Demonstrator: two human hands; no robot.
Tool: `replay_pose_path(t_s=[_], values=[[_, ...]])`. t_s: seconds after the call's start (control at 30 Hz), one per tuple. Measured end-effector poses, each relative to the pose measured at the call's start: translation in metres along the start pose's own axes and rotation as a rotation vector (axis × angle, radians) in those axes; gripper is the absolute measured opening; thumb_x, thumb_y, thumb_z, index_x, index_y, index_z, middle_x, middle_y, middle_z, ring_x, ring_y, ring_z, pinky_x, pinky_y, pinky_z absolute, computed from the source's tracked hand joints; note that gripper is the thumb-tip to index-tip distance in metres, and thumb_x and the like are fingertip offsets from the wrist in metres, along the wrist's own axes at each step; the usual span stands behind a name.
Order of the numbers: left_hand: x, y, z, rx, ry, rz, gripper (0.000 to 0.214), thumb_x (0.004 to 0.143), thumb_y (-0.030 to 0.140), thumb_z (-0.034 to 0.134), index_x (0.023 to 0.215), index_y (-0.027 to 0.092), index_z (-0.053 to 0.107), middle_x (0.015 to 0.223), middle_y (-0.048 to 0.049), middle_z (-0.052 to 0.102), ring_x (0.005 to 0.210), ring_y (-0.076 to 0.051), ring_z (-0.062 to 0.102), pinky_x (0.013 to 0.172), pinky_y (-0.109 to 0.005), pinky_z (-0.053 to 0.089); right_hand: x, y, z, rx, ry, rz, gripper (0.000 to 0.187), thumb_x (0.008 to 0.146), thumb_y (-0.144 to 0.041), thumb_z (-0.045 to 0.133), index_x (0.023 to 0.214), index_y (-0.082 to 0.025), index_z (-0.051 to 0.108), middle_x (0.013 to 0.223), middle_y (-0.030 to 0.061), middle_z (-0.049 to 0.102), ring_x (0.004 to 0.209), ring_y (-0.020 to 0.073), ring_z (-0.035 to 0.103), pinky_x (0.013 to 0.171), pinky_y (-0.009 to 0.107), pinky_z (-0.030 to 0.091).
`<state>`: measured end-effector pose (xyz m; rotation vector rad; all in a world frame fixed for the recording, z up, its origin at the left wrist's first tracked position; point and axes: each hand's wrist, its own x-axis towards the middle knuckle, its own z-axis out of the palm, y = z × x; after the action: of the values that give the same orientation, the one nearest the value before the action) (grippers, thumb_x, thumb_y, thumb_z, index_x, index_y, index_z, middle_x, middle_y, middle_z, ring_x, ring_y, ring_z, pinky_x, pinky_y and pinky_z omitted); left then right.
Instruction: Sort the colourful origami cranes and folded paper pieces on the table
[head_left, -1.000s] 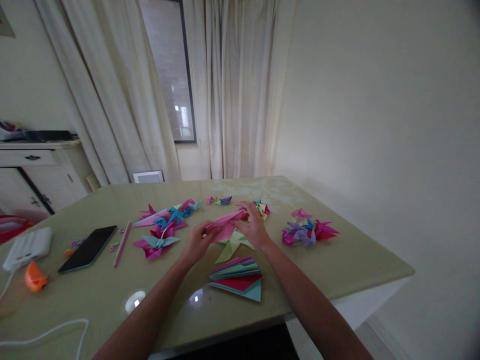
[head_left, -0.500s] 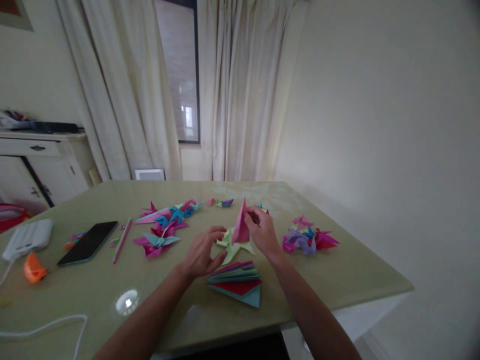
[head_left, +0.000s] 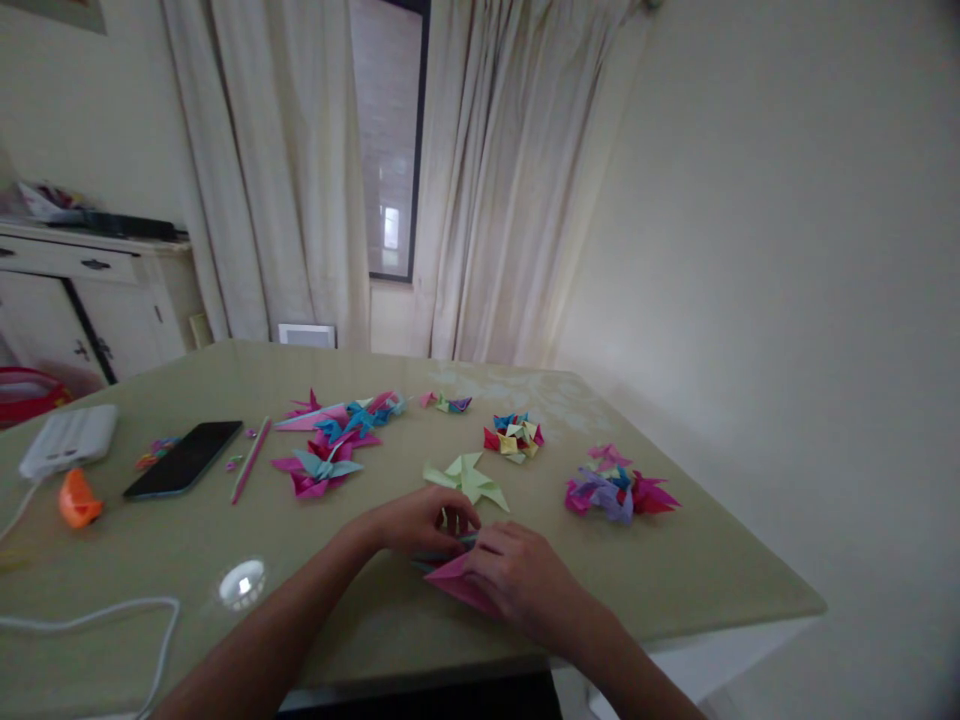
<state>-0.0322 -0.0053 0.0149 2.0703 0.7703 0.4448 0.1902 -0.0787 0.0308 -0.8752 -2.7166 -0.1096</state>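
Your right hand (head_left: 517,580) presses flat on the pink paper (head_left: 456,586), fingers together; left hand (head_left: 421,524) curls at its far edge, grip unclear; the paper lies left-right, tip pointing left.

Smooth, glossy counter (head_left: 187,540) mirrors a bright lamp glare; matt, sharply creased pink paper (head_left: 457,583) lies under the right hand (head_left: 517,580). At twelve o'clock from it sits a matt green paper pinwheel (head_left: 466,480), at ten o'clock a glossy black phone (head_left: 184,458). Soft, pleated cloth curtains (head_left: 495,180) hang behind.
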Motion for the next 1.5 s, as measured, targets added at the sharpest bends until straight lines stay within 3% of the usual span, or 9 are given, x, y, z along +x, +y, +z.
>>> replay_pose_path(t_s=[0.13,0.33,0.4,0.63,0.87,1.0,1.2,1.37,1.5], values=[[-0.002,0.0,-0.005,-0.048,-0.021,-0.001,0.036,0.081,0.03,0.076,0.116,0.02,0.074,0.095,-0.0019,0.072,0.085,-0.016,0.065,0.076,-0.025,0.051,0.003,0.0,0.001,0.003,-0.004,0.024,0.011,0.1,-0.022,0.066,0.103,-0.022,0.077,0.093,0.0042,0.072,0.086,0.0195,0.064,0.08,0.029,0.049],[-0.007,0.002,-0.005,0.075,-0.102,0.013,0.088,0.061,0.039,0.094,0.141,0.027,0.059,0.131,-0.0064,0.066,0.114,-0.027,0.063,0.096,-0.035,0.051,-0.023,0.01,-0.032,0.206,0.029,0.18,0.016,0.104,-0.024,0.06,0.106,-0.025,0.076,0.1,0.0031,0.073,0.093,0.0187,0.066,0.082,0.028,0.05],[-0.006,0.002,-0.003,0.094,-0.137,0.02,0.093,0.059,0.041,0.095,0.143,0.027,0.058,0.134,-0.0069,0.065,0.117,-0.029,0.062,0.099,-0.038,0.049,-0.033,0.012,-0.037,0.244,0.051,0.248,0.019,0.105,-0.024,0.057,0.105,-0.025,0.076,0.099,0.0039,0.072,0.093,0.0192,0.066,0.081,0.028,0.05],[-0.004,0.0,-0.002,0.063,-0.156,0.018,0.07,0.068,0.048,0.09,0.131,0.027,0.067,0.109,-0.0014,0.071,0.093,-0.022,0.062,0.079,-0.028,0.047,-0.048,0.013,-0.031,0.301,0.037,0.327,0.021,0.103,-0.022,0.056,0.104,-0.026,0.078,0.096,0.005,0.072,0.089,0.0203,0.067,0.078,0.029,0.051],[0.0,-0.009,-0.002,0.069,-0.15,0.009,0.054,0.071,0.055,0.087,0.114,0.024,0.076,0.096,0.0007,0.068,0.086,-0.019,0.057,0.073,-0.025,0.041,-0.046,0.012,-0.028,0.271,-0.033,0.271,0.024,0.102,-0.021,0.058,0.11,-0.03,0.078,0.099,0.0035,0.073,0.092,0.0196,0.066,0.079,0.028,0.049],[0.0,-0.009,-0.002,0.039,-0.147,0.023,0.047,0.073,0.054,0.086,0.108,0.024,0.078,0.091,0.0012,0.068,0.084,-0.018,0.058,0.072,-0.025,0.042,-0.046,0.011,-0.023,0.307,-0.12,0.292,0.027,0.099,-0.012,0.06,0.104,-0.029,0.08,0.101,0.0013,0.075,0.095,0.0181,0.068,0.084,0.026,0.049],[-0.003,-0.003,-0.005,0.08,-0.143,0.05,0.033,0.084,0.047,0.078,0.104,0.022,0.079,0.087,0.0003,0.067,0.078,-0.016,0.058,0.068,-0.024,0.043,-0.048,0.014,-0.013,0.283,-0.15,0.303,0.027,0.097,-0.011,0.064,0.107,-0.031,0.08,0.103,0.0005,0.078,0.099,0.0189,0.07,0.089,0.027,0.049],[-0.001,-0.004,-0.004,0.121,-0.106,0.116,0.026,0.093,0.043,0.067,0.098,0.02,0.08,0.082,0.0001,0.067,0.074,-0.013,0.057,0.067,-0.023,0.042,-0.044,0.007,0.001,0.134,-0.07,0.272,0.014,0.099,-0.02,0.067,0.102,-0.027,0.078,0.095,0.0016,0.075,0.089,0.0192,0.068,0.081,0.027,0.048],[0.001,-0.006,-0.001,0.13,-0.087,0.161,0.024,0.092,0.039,0.067,0.093,0.02,0.081,0.074,0.0006,0.062,0.069,-0.012,0.053,0.063,-0.022,0.04,-0.023,-0.004,0.017,-0.028,0.044,0.172,0.01,0.1,-0.029,0.068,0.097,-0.023,0.076,0.091,0.0039,0.073,0.087,0.0207,0.066,0.079,0.03,0.048]])
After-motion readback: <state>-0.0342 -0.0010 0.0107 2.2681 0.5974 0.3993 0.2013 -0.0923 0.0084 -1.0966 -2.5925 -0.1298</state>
